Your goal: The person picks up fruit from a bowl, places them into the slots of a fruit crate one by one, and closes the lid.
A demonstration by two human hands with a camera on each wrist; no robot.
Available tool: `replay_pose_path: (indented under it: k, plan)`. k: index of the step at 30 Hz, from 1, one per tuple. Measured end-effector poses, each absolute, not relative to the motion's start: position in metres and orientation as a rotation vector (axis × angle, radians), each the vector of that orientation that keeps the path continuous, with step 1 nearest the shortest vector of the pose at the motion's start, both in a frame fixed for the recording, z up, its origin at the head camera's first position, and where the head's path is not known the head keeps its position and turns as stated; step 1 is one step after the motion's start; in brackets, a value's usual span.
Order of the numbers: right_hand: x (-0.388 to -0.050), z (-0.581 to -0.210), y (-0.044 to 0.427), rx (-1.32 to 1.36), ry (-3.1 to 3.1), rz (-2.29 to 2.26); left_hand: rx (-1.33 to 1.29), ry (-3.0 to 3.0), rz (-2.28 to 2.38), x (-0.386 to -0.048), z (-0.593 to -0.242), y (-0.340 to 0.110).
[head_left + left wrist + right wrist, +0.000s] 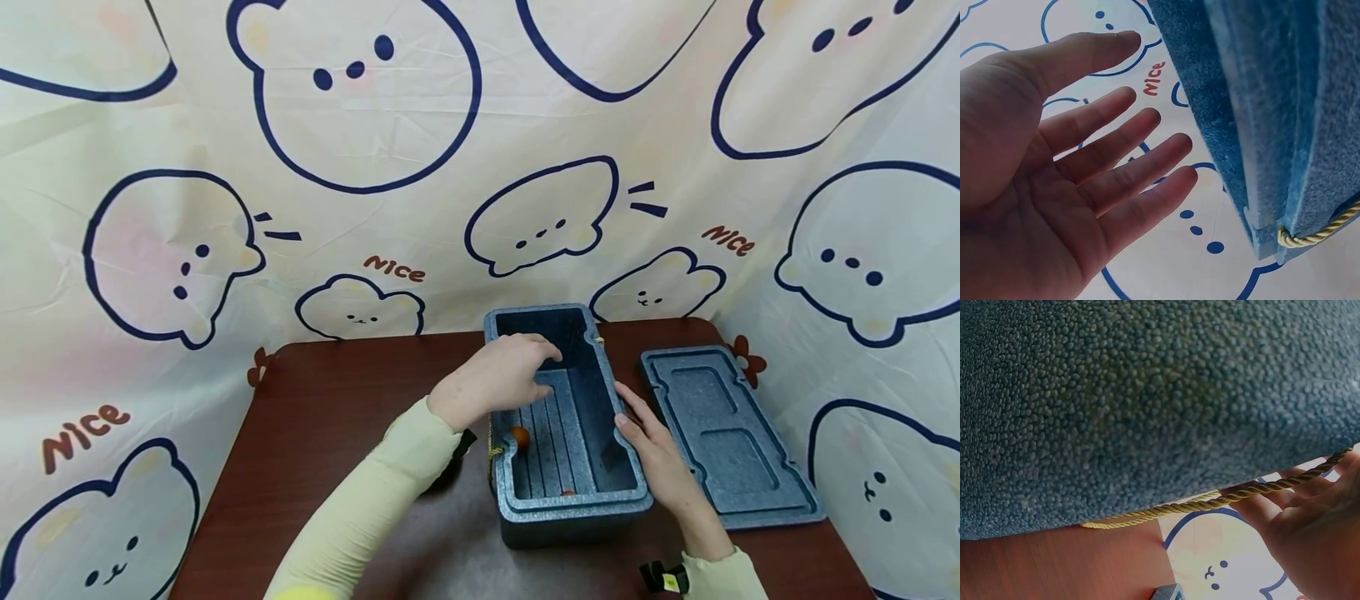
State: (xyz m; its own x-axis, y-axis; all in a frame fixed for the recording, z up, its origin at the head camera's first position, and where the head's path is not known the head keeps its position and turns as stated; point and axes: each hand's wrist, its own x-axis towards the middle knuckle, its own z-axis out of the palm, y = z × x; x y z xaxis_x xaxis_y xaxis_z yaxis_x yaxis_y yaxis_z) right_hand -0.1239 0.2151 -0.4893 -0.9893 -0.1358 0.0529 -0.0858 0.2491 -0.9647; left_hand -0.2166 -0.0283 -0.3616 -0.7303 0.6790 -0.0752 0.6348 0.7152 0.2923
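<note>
Left hand [495, 380], grip loose, empty, over box [573, 504] below centre; right hand [662, 460], straight-fingered against it, should steady it.

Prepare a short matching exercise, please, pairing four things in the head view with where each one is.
Column one
1. Blue-grey rectangular foam lid
2. Round orange object
3. Left hand
4. Right hand

Column two
A. Over the opening of the blue-grey rectangular foam box
B. At the box's right rim
C. On the dark brown table, to the right of the box
D. Inside the box, by its left wall

Pairs: 1-C; 2-D; 3-A; 4-B
</note>
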Motion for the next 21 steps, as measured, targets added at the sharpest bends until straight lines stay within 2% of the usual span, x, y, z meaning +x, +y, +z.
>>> replay_pose_path:
  k: [9,21]
  plan:
    - [-0.125,-0.491,0.215,-0.207,2.479,-1.862,1.068,2.766,0.434,-0.219,-0.354,-0.04]
    - [-0.124,-0.492,0.215,-0.205,2.462,-1.882,0.942,2.888,0.583,-0.222,-0.339,-0.072]
